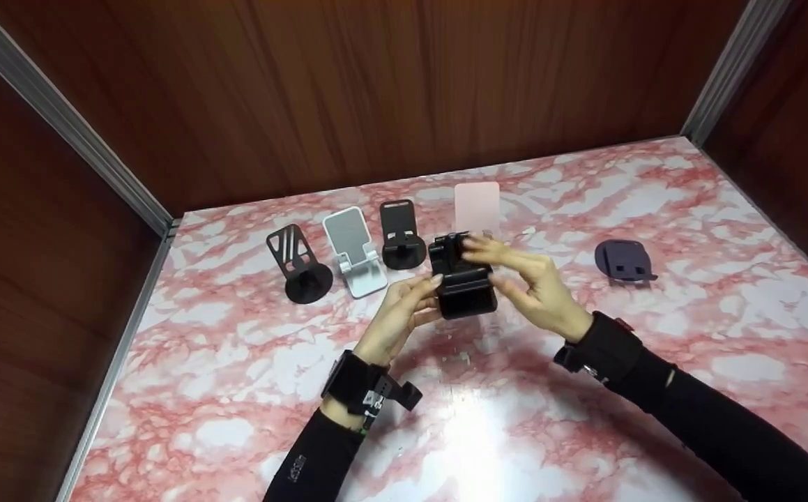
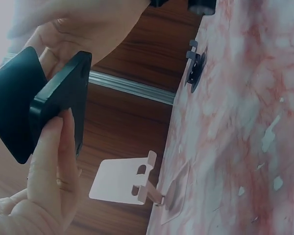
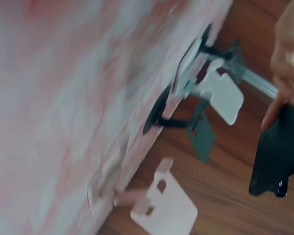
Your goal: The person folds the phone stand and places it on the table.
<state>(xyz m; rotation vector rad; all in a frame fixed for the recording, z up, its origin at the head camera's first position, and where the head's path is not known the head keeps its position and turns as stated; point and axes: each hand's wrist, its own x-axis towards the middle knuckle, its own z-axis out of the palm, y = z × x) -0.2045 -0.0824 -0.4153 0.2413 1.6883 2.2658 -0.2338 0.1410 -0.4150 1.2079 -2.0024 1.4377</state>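
A black folding phone stand [image 1: 468, 293] is held above the table, its panels angled apart in the left wrist view. My left hand [image 1: 409, 305] pinches its left side, with fingertips [image 2: 51, 129] against one panel. Around the right side is my right hand [image 1: 539, 286], its fingers blurred and extended over the top and its thumb by the edge. Whether those fingers press the stand is unclear. Just behind it stands a pink phone stand [image 1: 477, 203], partly hidden in the head view.
Left of the hands stand a black slotted stand [image 1: 308, 282], a white-and-grey stand [image 1: 350, 240] and another black stand [image 1: 398, 217]. A dark purple stand [image 1: 624, 260] lies folded at the right. Wood panels [image 1: 376, 90] wall in the marbled table [image 1: 236, 390].
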